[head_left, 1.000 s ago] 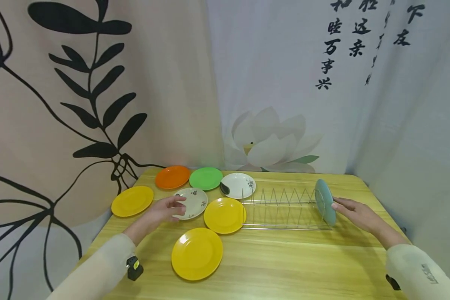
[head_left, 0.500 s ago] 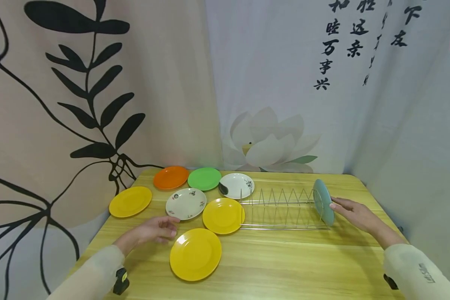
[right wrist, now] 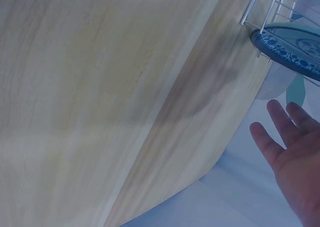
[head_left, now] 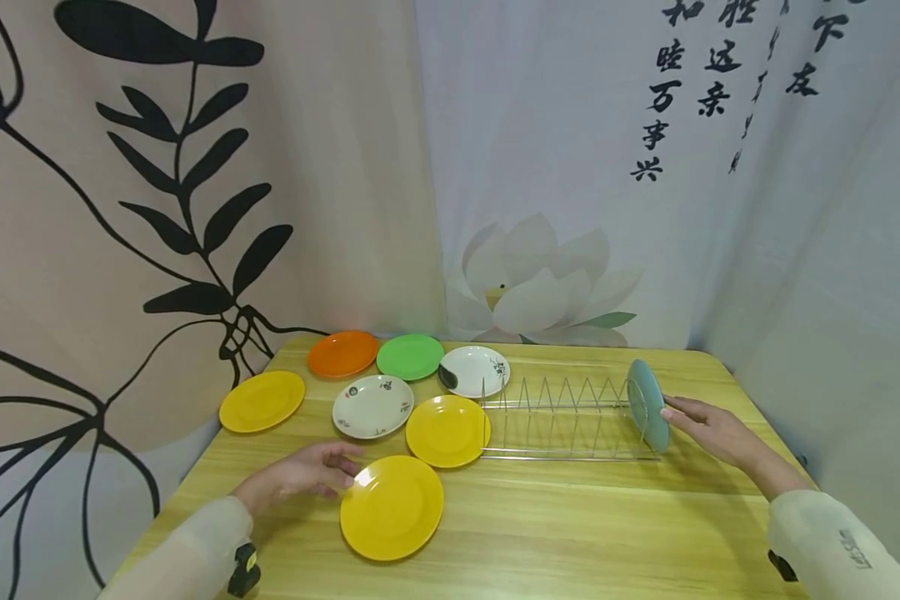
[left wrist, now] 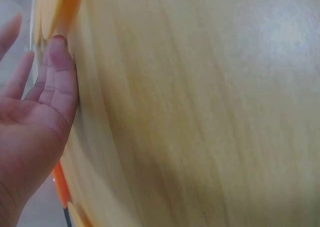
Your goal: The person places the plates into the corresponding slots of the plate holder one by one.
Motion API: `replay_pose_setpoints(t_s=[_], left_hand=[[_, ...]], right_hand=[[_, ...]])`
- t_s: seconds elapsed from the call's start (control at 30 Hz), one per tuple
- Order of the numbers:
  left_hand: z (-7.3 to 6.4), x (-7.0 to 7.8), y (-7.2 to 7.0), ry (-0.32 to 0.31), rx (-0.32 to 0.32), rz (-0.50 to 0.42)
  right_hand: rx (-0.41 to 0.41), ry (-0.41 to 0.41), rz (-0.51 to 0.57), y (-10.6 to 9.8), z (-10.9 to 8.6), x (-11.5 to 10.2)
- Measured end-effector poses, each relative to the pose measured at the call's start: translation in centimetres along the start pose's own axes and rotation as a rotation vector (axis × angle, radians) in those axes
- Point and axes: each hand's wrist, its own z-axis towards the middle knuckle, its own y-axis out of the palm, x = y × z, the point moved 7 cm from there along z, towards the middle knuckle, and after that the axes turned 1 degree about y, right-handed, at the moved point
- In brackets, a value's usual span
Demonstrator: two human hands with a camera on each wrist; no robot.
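Observation:
My left hand, its fingers loosely extended, is at the left rim of the front yellow plate, which lies flat on the table. In the left wrist view its fingertips are right at a yellow plate edge. On the right, a pale blue plate stands upright at the right end of a wire dish rack. My right hand is beside that plate's outer face. The right wrist view shows its fingers spread and straight, below the blue-patterned plate.
Behind the front plate lie another yellow plate against the rack's left end and a white floral plate. A third yellow plate is far left. Orange, green and white plates line the back, before a curtain.
My left hand has drawn back from over the white floral plate toward me, then shifted slightly right to the front yellow plate's rim. The right hand and blue plate have stayed put.

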Motion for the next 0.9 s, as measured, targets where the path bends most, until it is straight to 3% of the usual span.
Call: replay_pose_setpoints(t_s=[0.23,0.4,0.7,0.9], left_hand=[[0.5,-0.14,0.33,0.019,0.026,0.047],[0.74,-0.25,0.66,0.035,0.035,0.027],[0.81,0.05,0.83,0.01,0.076,0.032],[0.61,0.63,0.89,0.009,0.048,0.019]], right_hand=[[0.004,-0.001,0.003,-0.06,-0.04,-0.05],[0.006,-0.006,0.0,-0.06,-0.02,-0.06],[0.007,0.0,-0.002,0.03,0.03,0.12],[0.014,-0.003,-0.008,-0.02,0.02,0.09]])
